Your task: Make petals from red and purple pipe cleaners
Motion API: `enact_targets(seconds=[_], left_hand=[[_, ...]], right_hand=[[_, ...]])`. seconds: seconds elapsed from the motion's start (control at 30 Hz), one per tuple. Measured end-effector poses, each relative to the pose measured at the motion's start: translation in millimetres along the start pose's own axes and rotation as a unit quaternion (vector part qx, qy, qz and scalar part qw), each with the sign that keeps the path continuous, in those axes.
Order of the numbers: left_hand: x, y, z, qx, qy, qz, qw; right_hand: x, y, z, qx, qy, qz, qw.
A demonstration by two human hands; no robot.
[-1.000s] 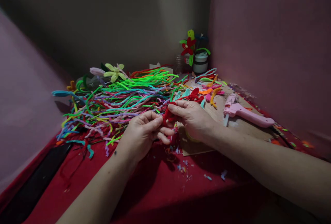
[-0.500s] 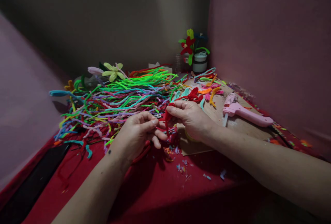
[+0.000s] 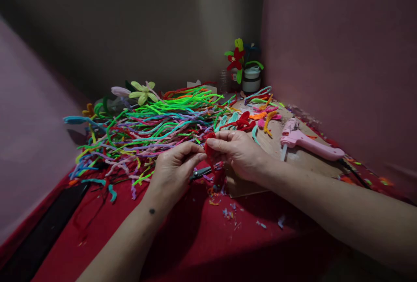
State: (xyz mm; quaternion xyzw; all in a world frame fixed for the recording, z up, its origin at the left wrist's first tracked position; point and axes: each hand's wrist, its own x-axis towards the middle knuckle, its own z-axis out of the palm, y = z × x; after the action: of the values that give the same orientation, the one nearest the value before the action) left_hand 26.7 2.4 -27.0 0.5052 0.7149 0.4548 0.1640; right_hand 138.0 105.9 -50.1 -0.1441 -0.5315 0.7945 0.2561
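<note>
Between the thumb and fingers of my right hand (image 3: 239, 151) is a bent piece of red pipe cleaner (image 3: 211, 148), with part of it hanging below. My left hand (image 3: 177, 167) is closed in a pinch at the left edge of that red piece; the fingers partly hide the contact. Under the hands lies a pair of scissors (image 3: 201, 172), largely covered. Just beyond my right hand, looped red pipe cleaner petals (image 3: 245, 121) rest on a board (image 3: 273, 143).
A large heap of coloured pipe cleaners (image 3: 163, 117) spreads behind my left hand. A pink glue gun (image 3: 309, 145) lies on the board at right. Pipe cleaner flowers (image 3: 236, 59) stand beside a lidded jar (image 3: 251, 80) at the back. Fuzz scraps (image 3: 230, 212) dot the red cloth (image 3: 195, 247).
My left hand has gone from loosely spread fingers to a pinch against the red pipe cleaner. The scissors beneath show more. My right hand keeps its hold with little movement.
</note>
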Motion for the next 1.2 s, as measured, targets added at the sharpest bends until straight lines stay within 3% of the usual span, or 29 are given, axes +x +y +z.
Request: enact_targets(seconds=[0.17, 0.33, 0.43, 0.57, 0.67, 0.83, 0.97, 1.1, 1.2], left_hand=[[2.8, -3.1, -4.4, 0.027, -0.036, 0.037, 0.998], [6.0, -2.1, -8.8, 0.029, -0.08, 0.038, 0.996], [6.1, 1.1, -12.1, -0.015, -0.055, -0.019, 0.998], [3.0, 1.5, -12.0, -0.159, -0.041, -0.107, 0.981], [1.7, -2.3, -9.6, -0.184, -0.056, -0.106, 0.975], [1.5, -1.0, -5.4, -0.135, -0.023, -0.093, 0.986], [-0.8, 1.6, 1.0, -0.016, 0.026, -0.045, 0.999], [-2.4, -4.8, 6.3, 0.148, 0.114, 0.103, 0.977], [-0.9, -8.4, 4.2, 0.143, 0.108, 0.13, 0.975]], right_hand=[[0.2, 1.3, 0.9, 0.023, 0.003, -0.006, 1.0], [-3.4, -2.1, 2.9, -0.02, 0.012, 0.001, 1.0], [-5.6, -4.4, 5.5, -0.063, -0.006, 0.002, 0.998], [-8.8, -5.8, 10.3, -0.136, -0.037, 0.027, 0.99], [-10.2, -6.2, 12.0, -0.155, -0.041, 0.051, 0.986], [-9.5, -4.9, 10.1, -0.154, -0.065, 0.067, 0.984], [-7.3, -0.5, 8.3, -0.171, -0.063, 0.066, 0.981], [-5.8, 4.0, 9.0, -0.129, -0.053, 0.084, 0.987], [-6.3, 4.9, 9.6, -0.115, -0.041, 0.087, 0.989]])
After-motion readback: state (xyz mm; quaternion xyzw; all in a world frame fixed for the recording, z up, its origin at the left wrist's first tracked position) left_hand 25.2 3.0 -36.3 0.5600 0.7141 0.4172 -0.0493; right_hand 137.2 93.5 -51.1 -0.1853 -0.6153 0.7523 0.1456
